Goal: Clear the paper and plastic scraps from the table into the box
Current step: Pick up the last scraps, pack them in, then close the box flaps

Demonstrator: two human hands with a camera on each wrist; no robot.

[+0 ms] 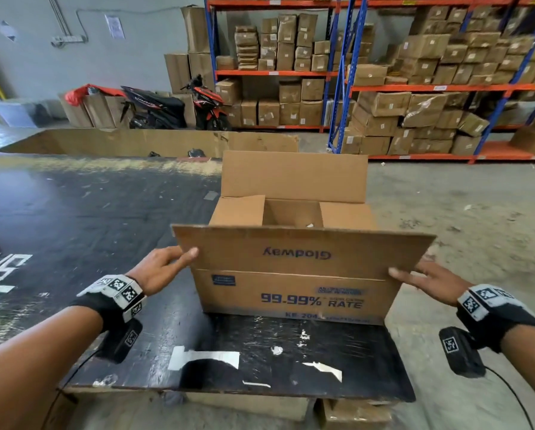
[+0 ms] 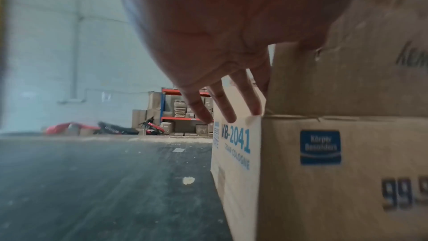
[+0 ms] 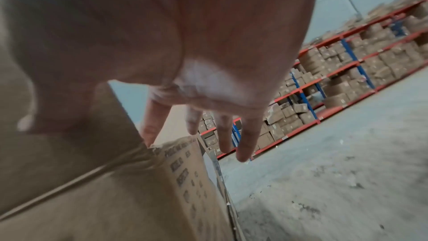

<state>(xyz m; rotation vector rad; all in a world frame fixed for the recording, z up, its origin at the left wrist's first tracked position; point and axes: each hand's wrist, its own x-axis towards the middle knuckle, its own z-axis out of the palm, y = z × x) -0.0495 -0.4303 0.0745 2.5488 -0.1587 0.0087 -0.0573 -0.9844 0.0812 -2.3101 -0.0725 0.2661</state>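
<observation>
Open cardboard box (image 1: 291, 293) standing at table (image 1: 74, 218) edge, 12 o'clock of the person, left hand (image 1: 164, 268) pinching near flap's left end, right hand (image 1: 427, 277) pinching its right end, white paper scraps (image 1: 204, 358) on tabletop at 6 o'clock of box, shelves (image 1: 415, 88) of cartons behind.

Ahead of me, orange-and-blue racking (image 1: 415, 88) stacked with cartons lines a grey concrete floor (image 1: 461, 197); two motor scooters (image 1: 179, 103) stand by the pale wall (image 1: 89, 57).
</observation>
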